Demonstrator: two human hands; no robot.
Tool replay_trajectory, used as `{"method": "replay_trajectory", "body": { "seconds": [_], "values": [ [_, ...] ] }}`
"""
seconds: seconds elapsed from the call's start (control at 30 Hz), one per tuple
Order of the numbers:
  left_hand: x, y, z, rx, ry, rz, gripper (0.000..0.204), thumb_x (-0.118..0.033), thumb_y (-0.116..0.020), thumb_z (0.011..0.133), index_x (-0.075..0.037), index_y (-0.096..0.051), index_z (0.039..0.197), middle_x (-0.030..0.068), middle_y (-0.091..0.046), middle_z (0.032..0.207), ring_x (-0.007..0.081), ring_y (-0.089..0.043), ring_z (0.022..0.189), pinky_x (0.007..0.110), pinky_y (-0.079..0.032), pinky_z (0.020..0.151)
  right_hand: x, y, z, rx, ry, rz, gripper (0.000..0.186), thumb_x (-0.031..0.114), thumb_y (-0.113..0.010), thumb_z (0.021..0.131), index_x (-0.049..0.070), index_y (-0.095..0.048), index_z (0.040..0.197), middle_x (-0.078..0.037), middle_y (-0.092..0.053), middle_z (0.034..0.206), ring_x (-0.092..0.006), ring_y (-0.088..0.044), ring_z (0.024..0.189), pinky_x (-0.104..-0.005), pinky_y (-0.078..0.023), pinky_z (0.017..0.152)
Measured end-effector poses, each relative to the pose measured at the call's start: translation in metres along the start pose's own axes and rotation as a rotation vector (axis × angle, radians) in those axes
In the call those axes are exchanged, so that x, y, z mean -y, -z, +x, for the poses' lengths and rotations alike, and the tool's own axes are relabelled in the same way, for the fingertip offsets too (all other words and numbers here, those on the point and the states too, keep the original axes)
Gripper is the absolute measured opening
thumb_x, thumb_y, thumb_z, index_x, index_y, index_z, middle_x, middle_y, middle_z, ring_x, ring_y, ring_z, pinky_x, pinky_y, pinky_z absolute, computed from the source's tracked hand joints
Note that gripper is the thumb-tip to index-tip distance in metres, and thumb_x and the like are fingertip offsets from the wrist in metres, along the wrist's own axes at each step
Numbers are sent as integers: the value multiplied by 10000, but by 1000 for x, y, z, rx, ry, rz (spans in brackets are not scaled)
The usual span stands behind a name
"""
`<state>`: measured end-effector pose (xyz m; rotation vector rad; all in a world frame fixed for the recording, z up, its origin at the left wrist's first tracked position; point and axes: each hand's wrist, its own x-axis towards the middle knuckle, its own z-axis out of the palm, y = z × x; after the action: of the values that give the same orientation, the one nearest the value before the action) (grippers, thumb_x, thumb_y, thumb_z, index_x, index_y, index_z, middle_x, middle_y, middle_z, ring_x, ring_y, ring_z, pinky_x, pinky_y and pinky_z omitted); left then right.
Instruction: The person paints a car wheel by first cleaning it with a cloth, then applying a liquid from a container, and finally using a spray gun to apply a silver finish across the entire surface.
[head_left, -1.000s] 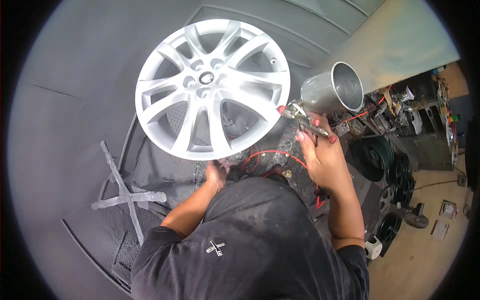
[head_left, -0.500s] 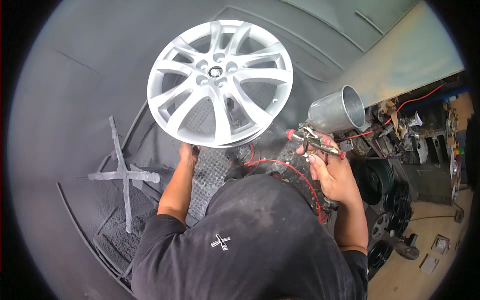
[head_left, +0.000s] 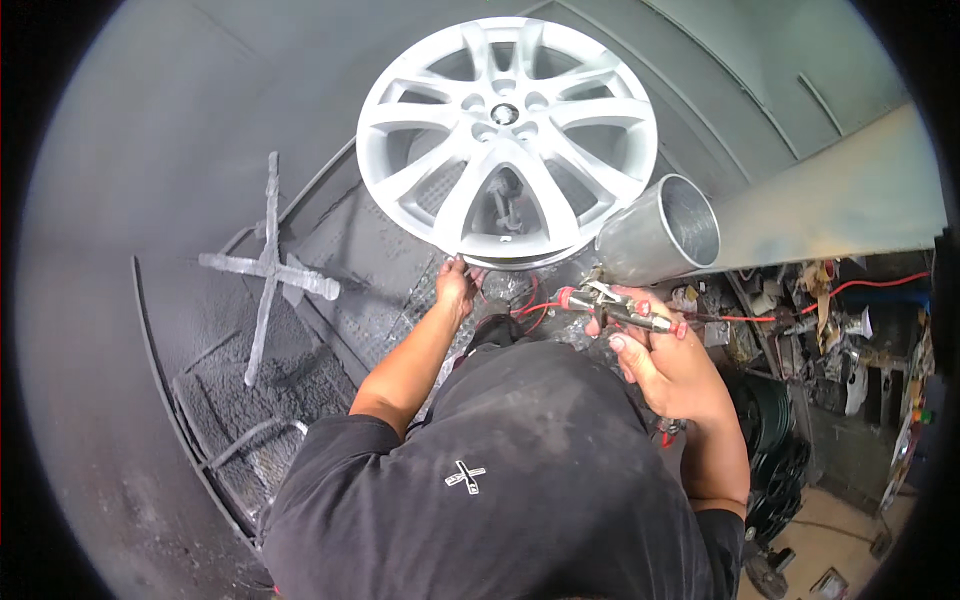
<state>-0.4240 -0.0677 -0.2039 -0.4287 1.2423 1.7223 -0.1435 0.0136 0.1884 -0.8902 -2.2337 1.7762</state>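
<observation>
A silver-white alloy car wheel lies face up ahead of me, with pairs of spokes and a small badge cap at its hub. My left hand is at its near edge, fingers curled against the rim's underside and partly hidden by it. In my right hand is a spray gun, its metal cup tilted with the mouth toward the right. My fingers wrap round the gun's handle. The cup overlaps the wheel's right edge in the picture; I cannot tell whether they touch.
A red air hose runs below the wheel. To the left is a paint-crusted cross-shaped stand. A cluttered shelf stands at the right, with dark wheels beneath it. A pale panel extends behind the cup.
My view has swung left, so the wheel and cross-shaped stand sit farther right. The wheel has turned clockwise, its small rim hole now nearest me. The gun stays in my right hand.
</observation>
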Motion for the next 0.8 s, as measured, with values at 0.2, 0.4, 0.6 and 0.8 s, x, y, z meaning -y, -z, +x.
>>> {"method": "replay_trajectory", "body": {
  "seconds": [0.2,0.4,0.6,0.8],
  "values": [
    [-37,23,34,42,-76,137,274,-244,-554,1025,-113,-484,1255,54,-593,1039,195,-595,787,367,-539,667,23,-15,37,12,182,-255,311,61,-544,986,-12,-488,1282,-182,-630,815,-361,-641,785,-410,-493,748],
    [-40,23,42,-20,-45,168,250,-251,-544,1031,-122,-494,1238,41,-595,1028,195,-598,776,351,-540,638,13,-15,59,-134,224,-345,327,94,-535,992,-41,-486,1285,-209,-644,882,-409,-633,834,-451,-490,789],
    [-30,4,22,-7,4,206,195,-287,-535,1039,-126,-501,1143,17,-594,1058,195,-595,898,345,-531,718,-10,2,68,-333,216,-300,318,83,-545,987,-30,-490,1280,-249,-653,975,-459,-624,915,-465,-490,845],
    [1,-7,12,111,35,26,108,-221,-516,1049,-136,-478,1103,41,-591,1078,220,-639,932,351,-536,726,-5,14,67,-452,221,-618,270,73,-541,989,-45,-536,1232,-220,-600,1208,-457,-610,1009,-494,-493,840]
  ]
}}
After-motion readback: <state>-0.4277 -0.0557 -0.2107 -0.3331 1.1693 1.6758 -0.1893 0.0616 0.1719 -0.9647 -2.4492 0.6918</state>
